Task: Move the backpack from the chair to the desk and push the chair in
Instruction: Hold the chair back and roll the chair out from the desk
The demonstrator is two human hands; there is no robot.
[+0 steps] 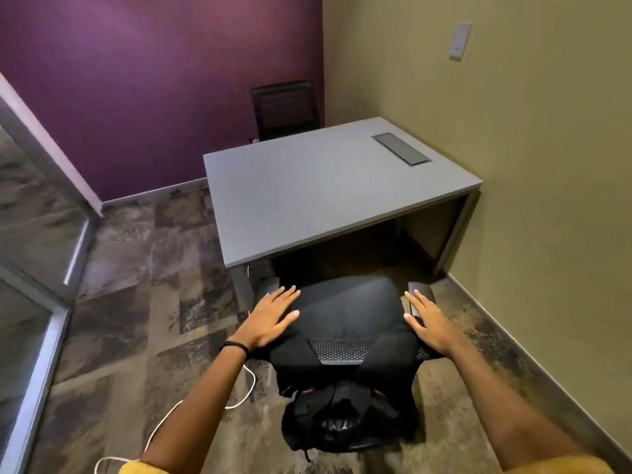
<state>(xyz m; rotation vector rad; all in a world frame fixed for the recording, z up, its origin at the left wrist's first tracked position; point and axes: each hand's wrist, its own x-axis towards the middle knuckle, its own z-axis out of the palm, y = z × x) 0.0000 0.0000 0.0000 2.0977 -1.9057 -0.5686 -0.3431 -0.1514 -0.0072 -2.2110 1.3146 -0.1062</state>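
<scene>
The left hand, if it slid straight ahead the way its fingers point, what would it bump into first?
Probably the desk: the left hand lies flat on the backpack, fingers aimed up and right toward the desk's near edge. Depth is hard to judge.

head cam: sitting high, looking forward and steeply down
facing: toward the desk (pixel 328 196) in the room corner
nearness: forearms entering from the bottom edge, chair (pixel 345 323) close below
lens: wide-angle, bending the wall lines
views: only one

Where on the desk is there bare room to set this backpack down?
Nearly the whole desk top is bare, from its near edge to the purple wall side. Only the cable hatch takes the far right corner. The backpack fills the chair between both hands.
</scene>
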